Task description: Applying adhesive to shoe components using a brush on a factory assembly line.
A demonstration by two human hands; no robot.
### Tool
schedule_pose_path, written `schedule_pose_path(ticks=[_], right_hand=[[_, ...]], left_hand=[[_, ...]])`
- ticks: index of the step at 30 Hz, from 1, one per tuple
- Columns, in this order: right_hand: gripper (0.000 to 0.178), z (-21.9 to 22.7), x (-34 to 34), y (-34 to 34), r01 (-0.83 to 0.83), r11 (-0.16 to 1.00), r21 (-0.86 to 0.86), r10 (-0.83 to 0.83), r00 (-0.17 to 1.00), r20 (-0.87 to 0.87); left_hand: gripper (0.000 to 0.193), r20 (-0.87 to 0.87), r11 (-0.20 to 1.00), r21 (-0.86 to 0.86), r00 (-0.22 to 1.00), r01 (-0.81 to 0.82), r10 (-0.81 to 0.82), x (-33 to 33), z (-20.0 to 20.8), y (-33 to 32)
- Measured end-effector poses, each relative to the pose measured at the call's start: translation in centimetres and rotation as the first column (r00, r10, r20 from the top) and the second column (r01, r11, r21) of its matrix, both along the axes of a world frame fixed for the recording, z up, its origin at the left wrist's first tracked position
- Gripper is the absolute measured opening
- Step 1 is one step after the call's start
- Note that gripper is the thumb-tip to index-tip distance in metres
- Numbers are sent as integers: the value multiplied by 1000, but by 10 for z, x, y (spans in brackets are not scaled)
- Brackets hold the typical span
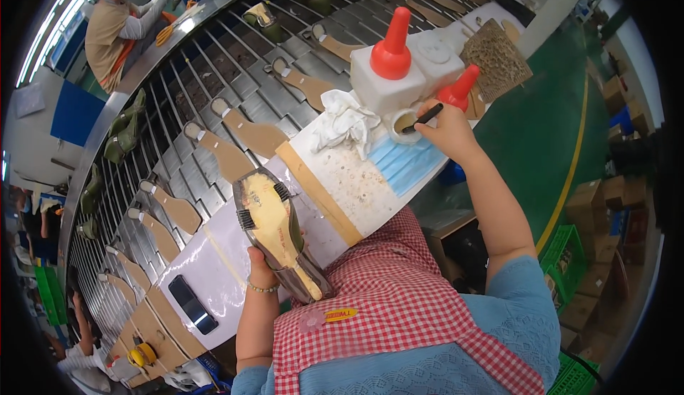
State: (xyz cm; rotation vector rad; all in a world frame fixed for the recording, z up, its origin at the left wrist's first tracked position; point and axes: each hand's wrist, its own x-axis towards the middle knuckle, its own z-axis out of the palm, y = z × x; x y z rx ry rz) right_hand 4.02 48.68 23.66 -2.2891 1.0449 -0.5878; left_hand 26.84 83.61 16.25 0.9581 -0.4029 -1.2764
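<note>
My left hand [262,269] grips a lasted shoe upper [279,232] from its side, bottom facing up, toe end pointing away from me. The shoe's underside is pale yellow, edged in dark olive, with black comb-like strips on both sides. My right hand [449,135] pinches a black-handled brush [429,115]. Its tip is down inside a small white pot [393,137] holding a pale substance. A crumpled white cloth [345,122] lies left of the pot, and a blue face mask [406,165] is spread below it.
White containers with red nozzles [391,51] stand behind the pot. Brown insoles [226,151] line the slatted metal conveyor [178,88], with olive shoes [125,135] farther off. A phone [191,304] lies on the worktable at left. Another person [114,31] works across the line.
</note>
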Motion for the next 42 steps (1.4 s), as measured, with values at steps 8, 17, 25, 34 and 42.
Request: schedule_pose_path(ticks=[8, 17, 25, 34, 42], right_hand=[[19, 0, -7, 0, -25, 991, 132, 13, 996, 91], [22, -19, -34, -3, -176, 436, 883, -590, 685, 427], [29, -53, -29, -8, -267, 72, 961, -801, 559, 216], [20, 44, -23, 72, -601, 513, 612, -350, 505, 789], [20, 61, 9, 166, -684, 477, 552, 215, 699, 682]], left_hand=[[112, 2, 999, -21, 1000, 25, -25, 1, 4, -4], [113, 57, 998, -38, 997, -41, 43, -4, 13, -13], [115, 42, 992, -48, 992, -118, 120, -8, 13, -22], [90, -303, 960, -245, 930, 133, -206, -11, 5, -35], [88, -87, 983, -38, 980, 179, -182, -30, 49, -39]])
